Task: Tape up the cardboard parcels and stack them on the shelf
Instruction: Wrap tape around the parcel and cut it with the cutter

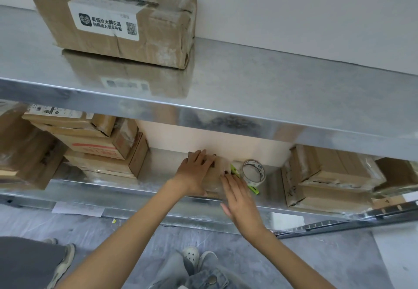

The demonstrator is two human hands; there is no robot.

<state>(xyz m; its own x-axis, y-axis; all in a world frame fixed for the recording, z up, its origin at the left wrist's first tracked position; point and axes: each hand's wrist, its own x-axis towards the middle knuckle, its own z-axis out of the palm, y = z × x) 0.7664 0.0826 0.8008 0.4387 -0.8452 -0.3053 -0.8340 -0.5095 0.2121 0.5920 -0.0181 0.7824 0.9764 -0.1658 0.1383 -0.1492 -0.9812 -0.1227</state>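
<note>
We lean in at the metal shelving, and both of our hands are on a small cardboard parcel [214,172] that sits on the lower shelf [158,187], roughly in the middle of its open stretch. Our left hand [194,173] lies flat on the parcel's left and far part, the fingers spread and fairly straight, pressing down and gripping nothing. Our right hand [237,196] lies along the parcel's right edge with its fingers straight and together, also holding nothing; the nails are dark. The parcel's top looks glossy, as if covered with clear tape, though we cannot tell how far the tape runs.

Just beside the parcel on the right stands a roll of clear tape [260,180], up on its edge. A green cutter [254,189] lies between the parcel and the roll, partly hidden under our right hand.

To the left on the same shelf is a stack of cardboard parcels [99,148], and to the right is another group of parcels [328,175], some wrapped in shiny tape. The upper shelf [248,85] carries one large parcel [117,24] with a white printed label, set towards the left and mirrored in the metal.

Below us is a grey floor [113,239], our own pale shoe [191,254], and at the left another person's shoe [65,259].
</note>
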